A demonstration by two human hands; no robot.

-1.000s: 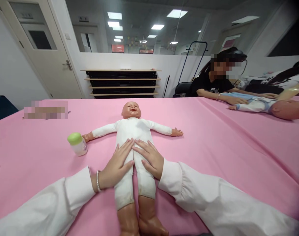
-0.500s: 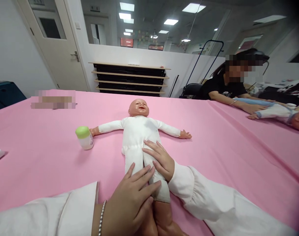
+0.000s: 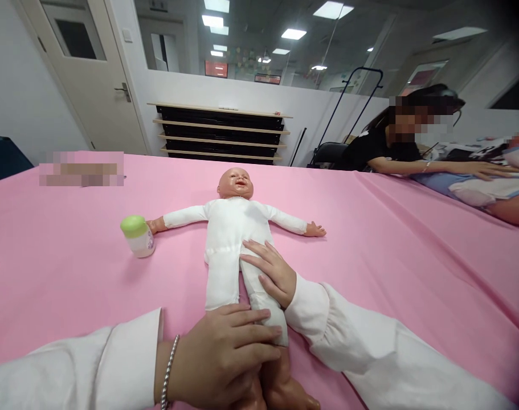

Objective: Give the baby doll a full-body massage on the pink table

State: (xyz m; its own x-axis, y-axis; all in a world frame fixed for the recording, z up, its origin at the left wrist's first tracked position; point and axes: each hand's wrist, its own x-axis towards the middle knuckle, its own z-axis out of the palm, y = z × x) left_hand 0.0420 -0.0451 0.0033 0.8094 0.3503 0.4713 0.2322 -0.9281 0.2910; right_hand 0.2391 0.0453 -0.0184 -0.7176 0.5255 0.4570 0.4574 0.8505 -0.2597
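the doll [image 3: 237, 225] lies on its back, head near the far edge of the pink surface [image 3: 383, 256], feet toward the near edge; its long axis runs near to far, arms outstretched sideways; the right hand [image 3: 274, 273] rests on one thigh, fingers slightly spread; the left hand [image 3: 220, 353] reaches across the lower legs, fingers slightly parted; the surface spreads wide rightward; leftward, a green-lidded bottle [image 3: 140, 242] stands beside the doll's hand, contents unclear.

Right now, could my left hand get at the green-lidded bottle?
Probably yes: only pink cloth shows between the left hand, over the doll's legs, and the bottle; the doll's hand sits beside it but leaves its near side free.
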